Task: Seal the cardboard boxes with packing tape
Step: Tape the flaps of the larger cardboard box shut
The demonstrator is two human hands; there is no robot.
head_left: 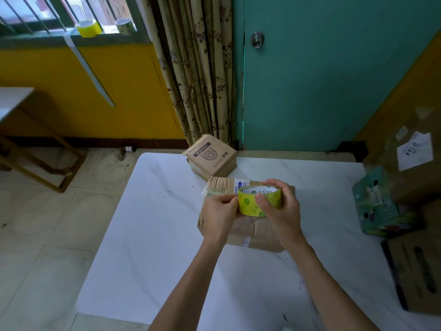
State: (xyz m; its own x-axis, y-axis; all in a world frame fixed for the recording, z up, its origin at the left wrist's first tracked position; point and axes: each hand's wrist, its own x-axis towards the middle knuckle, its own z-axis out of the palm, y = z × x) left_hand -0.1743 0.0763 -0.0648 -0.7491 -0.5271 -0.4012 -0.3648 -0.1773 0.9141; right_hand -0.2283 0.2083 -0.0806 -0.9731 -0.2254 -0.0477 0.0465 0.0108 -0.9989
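- Two hands in use: tape roll [250, 206] is clasped by right hand [282, 215], its edge pinched by left hand [218, 217].
- Cardboard box [250, 231] is seen just beneath both hands.
- Roll is judged light, stiff; best gripped across its rim.

A white marbled tabletop [148, 235] spreads beneath the left grip [220, 217] and the right grip [279, 211]. Far beyond the right grip stands a teal door [334, 80] with a metal knob [257, 39]. A flowered curtain [198, 80] hangs beyond the left grip. Well to its left, a yellow wall [119, 91] runs under a barred window [59, 13], and a wooden frame [43, 168] stands on the tiled floor [47, 223].
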